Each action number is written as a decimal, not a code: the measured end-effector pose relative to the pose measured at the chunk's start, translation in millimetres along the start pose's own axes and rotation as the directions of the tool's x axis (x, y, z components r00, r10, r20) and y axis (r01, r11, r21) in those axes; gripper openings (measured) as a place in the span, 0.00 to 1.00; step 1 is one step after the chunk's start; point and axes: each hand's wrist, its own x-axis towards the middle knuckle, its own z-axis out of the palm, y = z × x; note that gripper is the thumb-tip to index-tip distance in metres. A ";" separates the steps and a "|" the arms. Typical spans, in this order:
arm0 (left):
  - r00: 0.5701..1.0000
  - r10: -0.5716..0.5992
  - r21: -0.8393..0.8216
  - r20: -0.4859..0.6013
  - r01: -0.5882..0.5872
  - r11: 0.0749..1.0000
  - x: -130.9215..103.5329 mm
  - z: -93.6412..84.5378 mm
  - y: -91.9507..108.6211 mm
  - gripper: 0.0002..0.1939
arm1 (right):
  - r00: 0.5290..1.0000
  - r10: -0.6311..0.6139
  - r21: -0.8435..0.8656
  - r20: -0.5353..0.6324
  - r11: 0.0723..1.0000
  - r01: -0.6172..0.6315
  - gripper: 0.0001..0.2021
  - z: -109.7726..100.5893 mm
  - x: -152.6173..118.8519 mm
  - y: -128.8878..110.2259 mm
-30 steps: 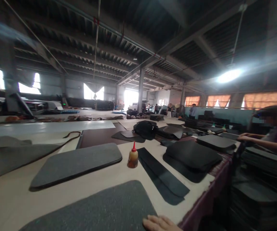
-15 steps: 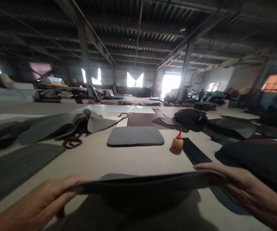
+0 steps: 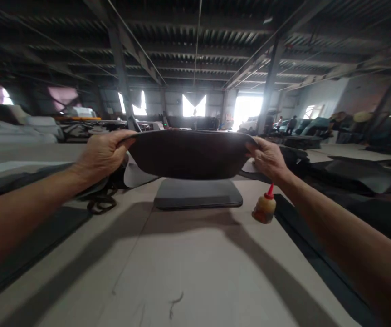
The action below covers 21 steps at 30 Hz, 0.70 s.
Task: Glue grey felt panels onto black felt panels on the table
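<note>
A dark flat panel with rounded corners (image 3: pixel 192 155) is held up in the air, tilted, with its broad face toward me. My left hand (image 3: pixel 109 152) grips its left upper corner between thumb and fingers. At the right upper corner, my right hand (image 3: pixel 265 155) pinches it the same way. Below and behind it, a grey rounded panel or stack (image 3: pixel 198 194) lies on the table, its far part hidden by the held panel. A glue-like bottle with a red pointed cap (image 3: pixel 264 208) stands beneath my right forearm.
The pale table (image 3: pixel 188 272) bears dark sheets (image 3: pixel 52 236) at left and a dark strip (image 3: pixel 304 240) at right. A coiled brown strap (image 3: pixel 103 203) lies left of the grey panel. Dark material (image 3: pixel 355 172) is heaped at right; people stand far off.
Both hands have moved forward and up, carrying the dark panel from the near edge to above the grey panel. The view has shifted slightly.
</note>
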 end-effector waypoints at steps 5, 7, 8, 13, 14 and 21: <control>0.985 0.001 -0.046 0.175 0.008 0.999 -28.3 83.6 -28.7 0.24 | 0.997 -0.027 -0.547 0.078 0.834 0.066 0.20 40.0 -16.7 49.4; 0.945 -0.066 -0.018 0.320 0.076 0.997 -57.8 129.6 -37.7 0.23 | 0.967 0.137 -0.637 0.215 0.770 0.032 0.22 60.2 -43.3 72.8; 0.918 -0.093 -0.003 0.384 0.102 0.995 -73.7 151.3 -40.5 0.23 | 0.941 0.193 -0.649 0.277 0.760 0.035 0.21 70.0 -58.2 83.8; 0.831 -0.170 0.052 0.530 0.168 0.984 -130.8 213.3 -45.1 0.24 | 0.792 0.413 -0.717 0.450 0.695 0.045 0.15 98.6 -112.9 120.1; 0.825 -0.172 0.057 0.539 0.169 0.984 -135.1 215.3 -45.9 0.25 | 0.776 0.431 -0.727 0.460 0.685 0.050 0.15 99.5 -116.5 123.1; 0.803 -0.149 0.083 0.578 0.125 0.989 -136.4 201.4 -43.6 0.28 | 0.729 0.482 -0.755 0.486 0.652 0.072 0.15 93.8 -114.8 119.6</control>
